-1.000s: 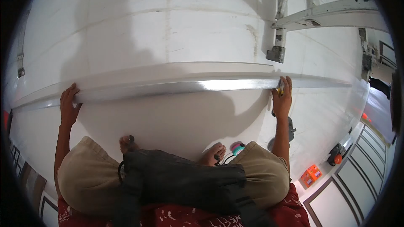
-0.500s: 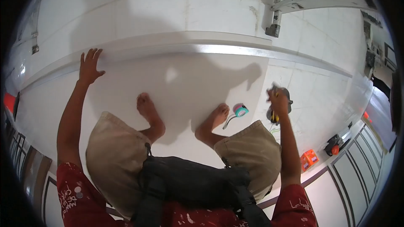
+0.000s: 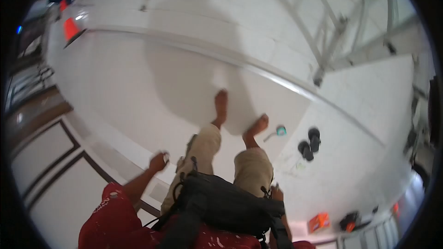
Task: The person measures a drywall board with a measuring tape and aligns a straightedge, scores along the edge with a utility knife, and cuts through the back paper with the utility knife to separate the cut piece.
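Note:
My left hand (image 3: 159, 162) hangs beside my left thigh, its fingers curled in. Something small and pale shows at the fingertips, too blurred to name. Low by my right hip, next to the black waist bag (image 3: 226, 205), is my right hand (image 3: 277, 193), closed, with a small dark tip showing above it. A large white board (image 3: 124, 78) lies under my bare feet. Along its far side runs a long metal straightedge (image 3: 272, 76). A teal tape measure (image 3: 281, 130) with a strap rests beside my right foot.
Two dark objects resembling sandals (image 3: 309, 144) sit right of the board. A metal ladder or scaffold frame (image 3: 344, 57) stands at the upper right. An orange box (image 3: 319, 222) is at the lower right, and an orange cone (image 3: 70, 29) is at the far left.
I have risen from a crouch, and the view has turned. My left hand has left the board and closed at my side. My right hand has moved from the dark objects to my hip.

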